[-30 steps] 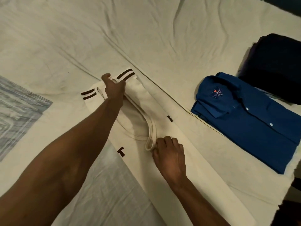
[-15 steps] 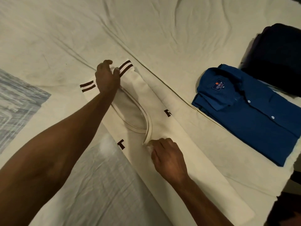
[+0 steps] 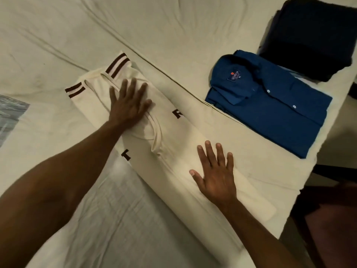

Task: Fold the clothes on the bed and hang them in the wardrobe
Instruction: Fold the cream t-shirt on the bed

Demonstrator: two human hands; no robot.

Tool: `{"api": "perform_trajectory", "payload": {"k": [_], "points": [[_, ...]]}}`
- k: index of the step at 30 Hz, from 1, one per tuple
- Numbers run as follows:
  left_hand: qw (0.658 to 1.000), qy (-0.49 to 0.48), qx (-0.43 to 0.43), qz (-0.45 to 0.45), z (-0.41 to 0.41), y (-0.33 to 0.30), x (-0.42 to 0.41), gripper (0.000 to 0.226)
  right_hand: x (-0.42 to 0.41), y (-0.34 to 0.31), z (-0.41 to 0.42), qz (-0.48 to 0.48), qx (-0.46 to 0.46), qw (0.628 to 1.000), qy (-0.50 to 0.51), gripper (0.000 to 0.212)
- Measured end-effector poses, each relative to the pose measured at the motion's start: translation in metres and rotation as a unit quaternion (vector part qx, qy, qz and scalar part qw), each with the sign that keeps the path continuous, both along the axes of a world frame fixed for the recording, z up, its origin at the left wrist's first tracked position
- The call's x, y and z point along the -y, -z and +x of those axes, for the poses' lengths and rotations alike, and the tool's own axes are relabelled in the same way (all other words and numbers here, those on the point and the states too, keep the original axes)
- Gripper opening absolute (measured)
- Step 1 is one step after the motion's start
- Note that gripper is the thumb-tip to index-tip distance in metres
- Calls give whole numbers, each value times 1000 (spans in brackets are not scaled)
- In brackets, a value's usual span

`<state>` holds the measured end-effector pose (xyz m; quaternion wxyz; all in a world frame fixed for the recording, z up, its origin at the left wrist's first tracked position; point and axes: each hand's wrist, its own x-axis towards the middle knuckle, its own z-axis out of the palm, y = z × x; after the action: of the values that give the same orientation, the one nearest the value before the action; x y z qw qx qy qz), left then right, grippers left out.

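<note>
I count three folded clothes on my bed (image 3: 173, 26): one cream shirt (image 3: 173, 151), one blue shirt (image 3: 270, 105), and one dark thing (image 3: 309, 39), maybe trousers.

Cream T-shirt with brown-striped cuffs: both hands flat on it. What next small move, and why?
Probably fold the bottom end up toward the collar. The cream T-shirt with brown-striped cuffs lies as one long narrow strip, sleeves tucked in, with left hand and right hand pressing it flat.

A folded T-shirt (image 3: 173, 151) lies on the bed (image 3: 173, 31), running from far left to near right. Right of it lies a folded shirt (image 3: 270, 105), with a folded garment (image 3: 313, 35) just beyond, at the far right.
</note>
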<state>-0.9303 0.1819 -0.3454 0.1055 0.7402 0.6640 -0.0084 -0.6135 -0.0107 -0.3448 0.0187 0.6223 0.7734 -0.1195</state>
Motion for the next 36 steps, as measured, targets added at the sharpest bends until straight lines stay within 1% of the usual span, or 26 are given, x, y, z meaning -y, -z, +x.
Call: {"api": "perform_trajectory", "payload": {"k": [2,3,4,5,7,8,9,11,13,15,17,19,21,22,24,25,26,28,29,30,31,33,34,35,36], "points": [[999,-6,26,21,18,-13,10,72,16,-3,13,-3,3,1000,13,77],[998,21,28,46,34,-21,21,71,24,-4,21,-5,6,1000,23,78],[994,75,25,74,51,-27,37,71,33,-5,28,-5,11,999,33,80],[984,151,20,97,67,-33,56,72,41,-6,35,-6,16,999,39,81],[946,304,-4,110,86,-28,97,72,60,-9,54,-13,30,998,47,84],[932,345,-20,108,84,-20,113,72,68,-11,64,-21,37,998,53,86],[930,350,-32,110,77,-10,124,72,74,-12,73,-26,42,997,63,87],[947,300,-55,98,60,2,134,71,84,-13,87,-42,40,994,94,88],[962,257,-63,64,60,-2,142,70,91,-16,98,-50,24,991,120,88],[973,217,-47,57,78,-14,149,70,94,-21,105,-38,-4,991,131,83],[980,187,-15,64,106,-23,166,71,95,-29,110,-14,-46,987,150,72],[972,220,30,70,140,-28,197,70,92,-36,116,13,-92,978,184,59],[942,322,73,50,175,-29,242,73,87,-41,124,2,-127,968,214,54],[923,376,84,23,189,-27,267,78,84,-42,129,-32,-140,963,229,52],[891,445,82,-27,205,-17,309,97,79,-44,139,-127,-167,945,252,48],[886,456,72,-37,208,-9,323,104,75,-46,143,-172,-177,935,256,47],[887,456,62,-38,209,-3,331,110,72,-49,145,-212,-182,927,251,46],[894,444,49,-30,212,4,338,112,68,-52,148,-268,-192,912,243,40],[897,439,52,-24,214,6,338,109,65,-55,148,-289,-203,901,253,39],[899,433,58,-18,216,6,339,104,63,-57,148,-308,-232,880,275,40],[902,427,65,-15,218,5,340,96,61,-59,148,-323,-279,851,305,39],[907,413,81,-2,221,3,342,76,60,-61,145,-335,-374,789,355,23],[910,406,87,7,222,2,343,67,59,-63,142,-335,-399,769,370,14],[914,395,94,15,224,1,345,59,59,-66,140,-332,-410,758,383,9],[918,382,104,22,225,-1,346,53,59,-69,137,-327,-418,752,392,9]]}}
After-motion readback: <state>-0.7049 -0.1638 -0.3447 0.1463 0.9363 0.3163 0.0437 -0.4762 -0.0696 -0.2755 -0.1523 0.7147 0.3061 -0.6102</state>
